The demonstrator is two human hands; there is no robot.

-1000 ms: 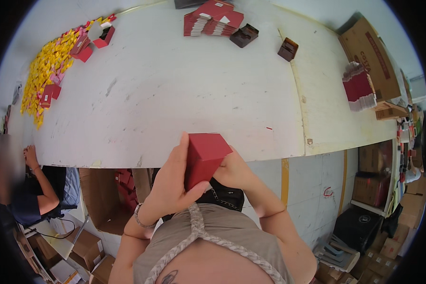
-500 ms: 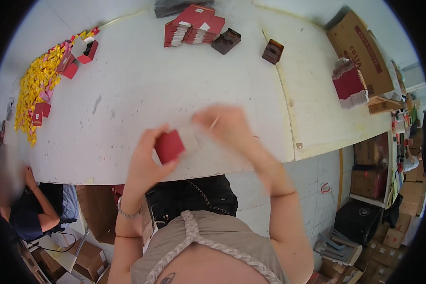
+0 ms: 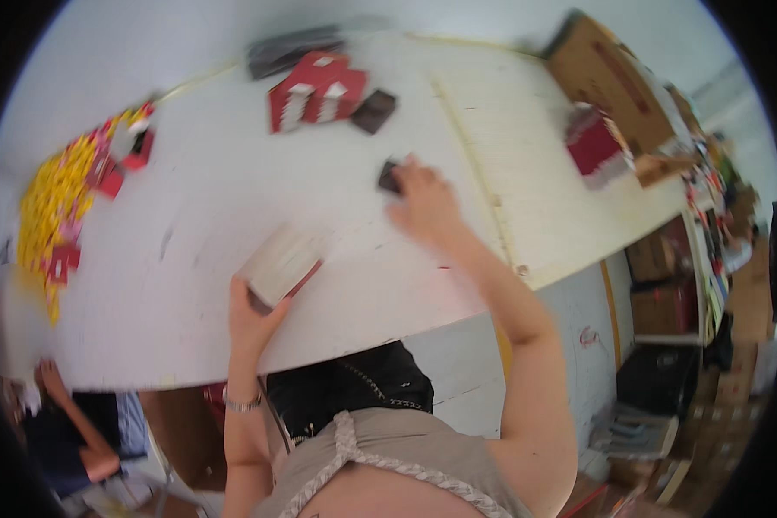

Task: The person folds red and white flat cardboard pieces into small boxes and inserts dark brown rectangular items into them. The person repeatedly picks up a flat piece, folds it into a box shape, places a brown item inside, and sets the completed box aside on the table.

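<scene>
- White-and-red box point(image 3: 283, 262): held tilted over the white table point(image 3: 181, 324), left of centre near the front edge, pale face up, red along its lower right side.
- Far left, a co-worker's hand point(image 3: 50, 380) rests by the table's edge.
- Above it spreads a pile of small yellow wrapped packets point(image 3: 52, 198), pink ones mixed in.
- Along the pile's right side sit small red boxes point(image 3: 106, 177), the uppermost showing a white and black inside.
- Below the table stands an open cardboard carton point(image 3: 181, 440).
- The left hand point(image 3: 257, 321) grips the box by its near end, thumb on the right.
- Toward the back lies a stack of flat red cartons point(image 3: 324, 86), with a dark tray point(image 3: 375, 112) just beside it.
- Under the front edge is a black bag point(image 3: 354, 388) with a chain strap.
- The right hand point(image 3: 426, 205), blurred, reaches forward with its fingers closed on a small dark insert point(image 3: 389, 177).
- On the right, a dark red bundle of cartons point(image 3: 596, 147) sits before a large brown box point(image 3: 609, 82).
</scene>
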